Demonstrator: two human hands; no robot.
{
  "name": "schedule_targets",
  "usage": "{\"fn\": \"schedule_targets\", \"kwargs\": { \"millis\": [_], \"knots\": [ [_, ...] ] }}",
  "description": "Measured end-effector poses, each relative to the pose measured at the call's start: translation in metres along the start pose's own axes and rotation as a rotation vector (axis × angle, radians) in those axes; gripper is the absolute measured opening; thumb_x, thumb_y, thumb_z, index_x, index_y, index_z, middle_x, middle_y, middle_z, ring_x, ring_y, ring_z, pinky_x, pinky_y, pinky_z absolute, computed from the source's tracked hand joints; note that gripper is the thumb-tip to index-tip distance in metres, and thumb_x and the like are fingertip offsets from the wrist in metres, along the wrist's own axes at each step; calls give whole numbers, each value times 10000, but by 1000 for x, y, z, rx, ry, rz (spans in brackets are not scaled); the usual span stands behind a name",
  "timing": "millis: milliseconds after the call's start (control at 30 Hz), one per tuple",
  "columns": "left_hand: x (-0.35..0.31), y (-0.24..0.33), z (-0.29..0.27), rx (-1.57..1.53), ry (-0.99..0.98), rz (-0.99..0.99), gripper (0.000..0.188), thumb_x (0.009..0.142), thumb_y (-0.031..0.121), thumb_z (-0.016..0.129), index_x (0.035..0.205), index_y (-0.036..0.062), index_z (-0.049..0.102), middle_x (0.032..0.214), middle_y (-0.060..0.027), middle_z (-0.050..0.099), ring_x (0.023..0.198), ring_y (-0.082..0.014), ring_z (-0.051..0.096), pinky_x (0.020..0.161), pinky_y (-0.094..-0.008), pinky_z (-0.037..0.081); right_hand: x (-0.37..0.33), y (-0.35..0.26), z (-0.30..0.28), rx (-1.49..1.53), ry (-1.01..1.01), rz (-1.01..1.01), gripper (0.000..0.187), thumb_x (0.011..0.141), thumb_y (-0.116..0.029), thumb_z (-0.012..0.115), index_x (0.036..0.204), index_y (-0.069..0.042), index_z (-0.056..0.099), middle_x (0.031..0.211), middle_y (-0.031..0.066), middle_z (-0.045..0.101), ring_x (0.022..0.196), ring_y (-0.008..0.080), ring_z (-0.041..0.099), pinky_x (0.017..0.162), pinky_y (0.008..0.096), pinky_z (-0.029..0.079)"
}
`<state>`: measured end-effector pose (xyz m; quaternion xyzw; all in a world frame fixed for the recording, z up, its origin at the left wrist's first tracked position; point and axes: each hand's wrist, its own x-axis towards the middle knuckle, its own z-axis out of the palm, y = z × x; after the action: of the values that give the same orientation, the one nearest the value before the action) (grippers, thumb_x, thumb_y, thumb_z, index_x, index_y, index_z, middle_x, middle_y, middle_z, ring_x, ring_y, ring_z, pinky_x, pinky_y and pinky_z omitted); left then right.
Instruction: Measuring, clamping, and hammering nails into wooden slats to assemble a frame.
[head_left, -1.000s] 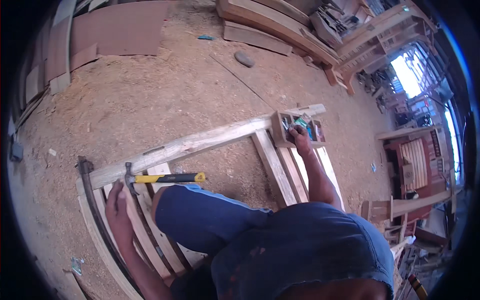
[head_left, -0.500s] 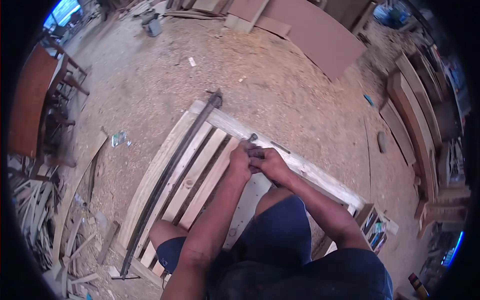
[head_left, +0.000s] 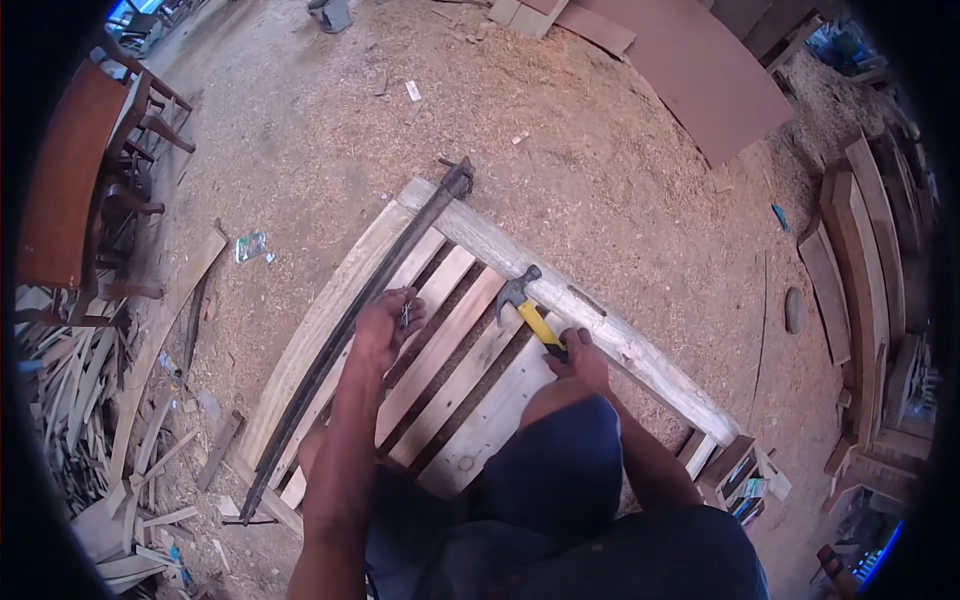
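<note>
My right hand [head_left: 582, 358] is closed round the black grip of a claw hammer [head_left: 535, 318] with a yellow handle. Its dark steel head hovers or rests by the slatted wooden frame's far rail; which of the two I cannot tell. My left hand [head_left: 382, 325], fingers curled, pinches thin shiny metal pieces that look like nails [head_left: 405, 313]. Below both hands lies the slatted wooden frame [head_left: 440, 385] of pale boards. A long dark bar clamp [head_left: 365, 300] runs along its left side, close to my left hand.
Scrap wood strips [head_left: 75, 400] pile up at the left, below a brown wooden table [head_left: 65, 180]. Curved boards [head_left: 850, 260] stack at the right. A reddish-brown sheet [head_left: 690, 75] lies at the far side. Shavings cover the floor [head_left: 350, 130].
My hands were together over the far rail and have separated. The left moved left toward the clamp; the right drew back, leaving the hammer in plain sight. The view shifted slightly.
</note>
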<state>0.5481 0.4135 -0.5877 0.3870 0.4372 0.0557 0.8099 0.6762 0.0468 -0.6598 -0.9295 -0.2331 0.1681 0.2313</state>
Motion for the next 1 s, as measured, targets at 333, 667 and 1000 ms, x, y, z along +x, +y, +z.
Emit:
{"fn": "schedule_targets", "kwargs": {
  "millis": [333, 667, 1000],
  "knots": [
    [-100, 73, 10, -104, -184, 30, 169, 1003, 111, 647, 1156, 38, 656, 983, -97, 723, 877, -204, 713, 792, -325, 615, 37, 0, -120, 593, -263, 46, 507, 979, -218, 722, 1456, -155, 563, 808, 71, 675, 673, 218, 651, 630, 373, 551],
    [-75, 79, 20, -431, -110, 120, 206, 1012, 139, 653, 1200, 62, 621, 970, -75, 712, 852, -190, 698, 697, -302, 575, 168, -79, -185, 1160, -261, 358, 581, 1098, -210, 530, 1651, -240, 354, 739, 28, 591, 566, 116, 541, 515, 260, 485],
    [27, 70, 64, -576, 119, -10, 243, 1052, 166, 624, 1233, 3, 620, 920, -69, 674, 749, -152, 622, 622, -287, 534, 262, -59, -107, 1068, -779, 400, 662, 1077, -192, 569, 1682, -237, 304, 783, 57, 611, 569, 146, 572, 517, 284, 505]
  ]
}}
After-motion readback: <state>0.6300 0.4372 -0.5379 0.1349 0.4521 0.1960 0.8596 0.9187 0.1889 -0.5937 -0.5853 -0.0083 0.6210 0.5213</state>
